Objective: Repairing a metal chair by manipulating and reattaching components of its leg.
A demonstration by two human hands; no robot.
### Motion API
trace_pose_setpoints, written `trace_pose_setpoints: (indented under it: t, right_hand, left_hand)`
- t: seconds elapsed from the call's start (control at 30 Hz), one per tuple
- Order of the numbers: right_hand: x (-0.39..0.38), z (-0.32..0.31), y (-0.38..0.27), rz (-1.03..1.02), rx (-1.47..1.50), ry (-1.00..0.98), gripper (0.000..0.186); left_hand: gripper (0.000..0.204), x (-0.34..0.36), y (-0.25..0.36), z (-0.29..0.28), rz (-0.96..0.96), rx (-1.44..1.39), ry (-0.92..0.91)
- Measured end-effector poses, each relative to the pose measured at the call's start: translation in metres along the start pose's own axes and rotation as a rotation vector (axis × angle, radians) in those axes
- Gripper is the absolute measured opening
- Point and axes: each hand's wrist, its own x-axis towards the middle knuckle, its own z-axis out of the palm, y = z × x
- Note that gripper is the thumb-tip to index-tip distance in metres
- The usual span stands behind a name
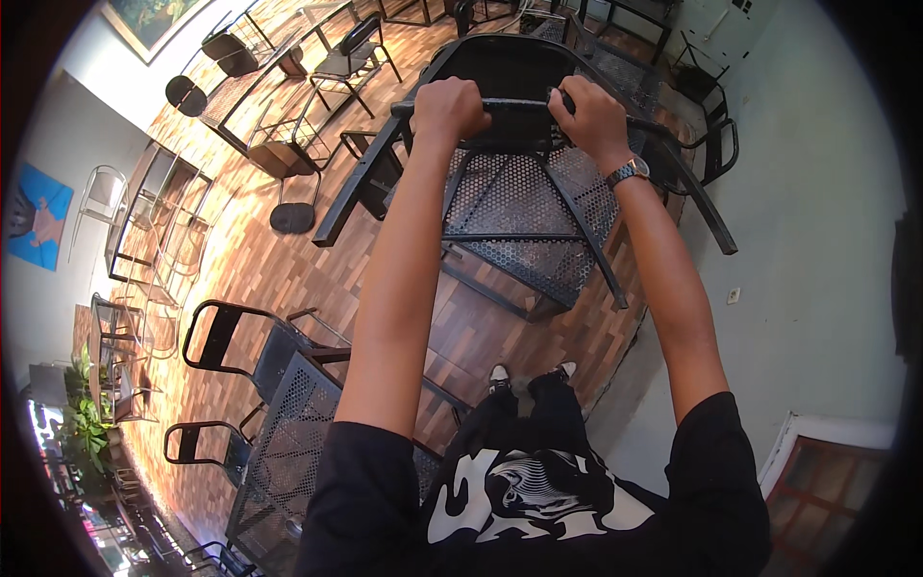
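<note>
With both arms stretched forward, I grip a black metal chair point(363, 183) by a crossbar of its frame. My left hand point(449, 111) is closed round the bar's left part. Farther right along it, my right hand point(592, 117) is closed too, a watch point(629, 171) on that wrist. The chair appears tipped over, its square legs pointing toward me on either side. A dark panel, perhaps its seat or back, shows beyond my hands. Below lies a black perforated metal table point(524, 197); whether the chair touches it I cannot tell.
Another perforated table point(288, 423) stands near left, with black chairs point(231, 337) beside it. More tables and chairs point(351, 58) fill the far left, one chair point(293, 216) lying tipped over. A pale wall point(788, 240) runs along my right. The floor point(317, 279) is wood-patterned.
</note>
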Motion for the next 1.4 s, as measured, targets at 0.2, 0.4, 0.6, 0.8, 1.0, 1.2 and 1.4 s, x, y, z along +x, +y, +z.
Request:
trace_pose_setpoints:
  t: [0.2,0.4,0.6,0.8,1.0,1.2,1.4]
  right_hand:
    - [0.011,0.01,-0.017,0.3,-0.155,-0.145,0.026]
    - [0.003,0.023,-0.037,-0.178,0.02,-0.016,0.019]
    - [-0.002,-0.003,-0.009,-0.226,0.109,-0.128,0.019]
    - [0.023,0.021,-0.025,0.326,-0.018,-0.256,0.031]
    - [0.017,0.037,-0.051,-0.047,0.065,-0.067,0.022]
    - [-0.003,0.002,-0.019,-0.304,0.105,-0.135,0.033]
    - [0.009,0.01,-0.026,-0.03,0.101,-0.156,0.018]
  left_hand:
    - [0.028,0.002,0.005,0.003,-0.025,-0.011,0.033]
    - [0.029,0.004,0.0,0.006,-0.014,-0.004,0.026]
    - [0.029,0.001,-0.001,0.003,-0.004,-0.006,0.03]
    - [0.029,0.004,0.009,0.002,-0.03,-0.02,0.007]
    - [0.028,0.007,0.0,0.015,-0.019,-0.042,0.127]
    - [0.028,-0.001,0.001,0.0,-0.023,-0.02,0.006]
    - [0.027,0.0,0.006,0.003,-0.043,-0.028,0.017]
